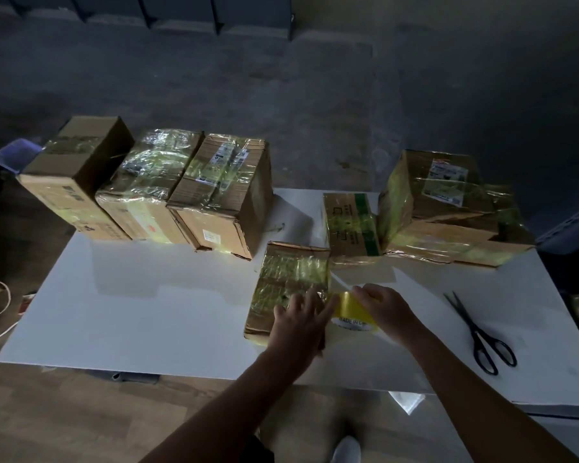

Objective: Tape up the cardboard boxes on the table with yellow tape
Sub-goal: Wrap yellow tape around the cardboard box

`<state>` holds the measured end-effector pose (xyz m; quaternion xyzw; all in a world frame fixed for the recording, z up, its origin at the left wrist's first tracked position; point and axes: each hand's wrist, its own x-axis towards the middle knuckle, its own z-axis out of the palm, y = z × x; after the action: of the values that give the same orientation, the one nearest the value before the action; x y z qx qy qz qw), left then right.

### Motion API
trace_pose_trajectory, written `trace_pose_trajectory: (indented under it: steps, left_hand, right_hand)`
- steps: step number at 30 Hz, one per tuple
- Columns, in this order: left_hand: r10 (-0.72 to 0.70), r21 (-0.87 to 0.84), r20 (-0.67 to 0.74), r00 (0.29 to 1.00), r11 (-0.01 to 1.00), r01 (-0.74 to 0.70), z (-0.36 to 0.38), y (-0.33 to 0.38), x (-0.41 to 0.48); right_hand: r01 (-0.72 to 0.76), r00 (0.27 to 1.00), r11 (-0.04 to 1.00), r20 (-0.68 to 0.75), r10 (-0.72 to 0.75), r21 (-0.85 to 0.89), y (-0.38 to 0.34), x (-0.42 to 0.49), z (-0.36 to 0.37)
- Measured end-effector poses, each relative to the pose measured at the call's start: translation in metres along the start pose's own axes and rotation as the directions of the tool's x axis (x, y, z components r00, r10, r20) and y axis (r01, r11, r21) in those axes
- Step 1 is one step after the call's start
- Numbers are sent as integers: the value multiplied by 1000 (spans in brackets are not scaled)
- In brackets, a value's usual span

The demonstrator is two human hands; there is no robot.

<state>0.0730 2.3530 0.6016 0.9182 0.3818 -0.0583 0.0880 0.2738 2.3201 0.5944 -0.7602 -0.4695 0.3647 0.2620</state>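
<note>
A small cardboard box (290, 279), its top covered in yellow tape, lies on the white table (147, 312) in front of me. My left hand (300, 320) lies on its near right corner with the fingers spread flat. Right beside the box stands the yellow tape roll (350, 312), and my right hand (386, 305) grips it from the right. A strip of tape runs from the roll up to the box's right edge.
Three taped boxes (214, 192) stand in a row at the table's far left. A green-striped box (350, 227) and a large taped box (448, 208) sit at the far right. Black scissors (478, 332) lie at the right. Cables trail on the floor at the left.
</note>
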Motion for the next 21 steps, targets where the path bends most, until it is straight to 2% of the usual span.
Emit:
trace_pose_trajectory:
  steps: [3,5,8,11,14,17,21]
  left_hand:
    - [73,60,-18,997,996,-72,1,-5,-5]
    - [137,103,-59,989,986,-131,5,-7,-9]
    - [210,162,-29,977,966,-203,3,-7,-10]
    - [227,194,-35,973,957,-216,-2,-5,-9]
    - [217,131,-132,967,971,-200,-11,-8,-13]
    - [155,-22,-266,952,986,-167,-20,-20,-18]
    - [96,-172,-361,928,971,-167,-21,-36,-23]
  right_hand:
    - [-28,1000,998,-11,29,57,5,1,-5]
    - [-25,1000,999,0,25,32,5,0,-5]
    - [-8,1000,1000,2,8,-9,3,0,-4]
    - [-6,1000,1000,14,6,-15,0,-2,-6]
    - [49,999,998,-10,-48,29,-12,-2,-10]
    - [130,991,982,-49,-124,140,-47,3,-22]
    - [240,962,958,96,-256,155,-102,10,-36]
